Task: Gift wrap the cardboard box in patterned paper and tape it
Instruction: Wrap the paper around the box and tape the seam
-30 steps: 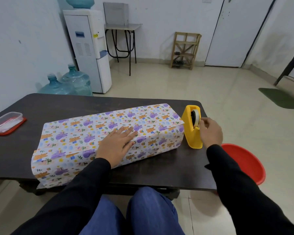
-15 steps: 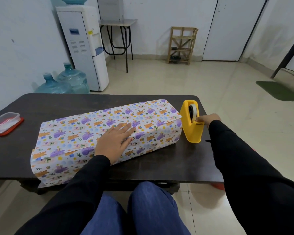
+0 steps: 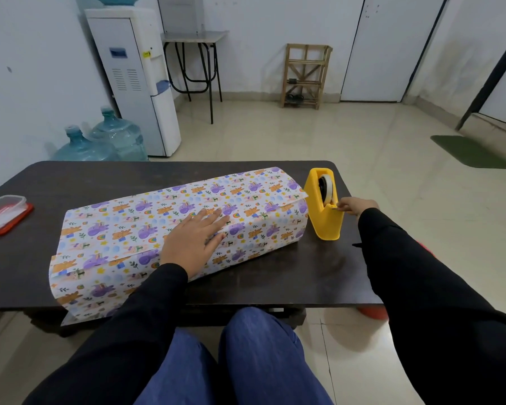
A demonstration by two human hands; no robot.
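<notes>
A white-walled room with a pale tiled floor lies behind a dark surface that spans the middle of the frame. At the upper left a white water dispenser stands against the wall with two blue water bottles on the floor beside it; a small metal-legged table, a wooden rack and a white door line the back wall, and a green mat lies at the right edge.

On the surface, the long paper-wrapped box lies at a slant from lower left to upper right, its pattern showing purple and orange animals on white. The paper's overlapping edge runs along the top, and loose paper juts past the box at the lower left end.

The left hand lies flat on the box near its middle, fingers straight and slightly spread, pressing the paper down.

Just beside the box's right end stands a yellow tape dispenser holding a tape roll. The right hand reaches it from the right, its fingertips pressed together and pinching the tape end at the cutter.

A clear plastic container on a red lid sits at the surface's left edge.
</notes>
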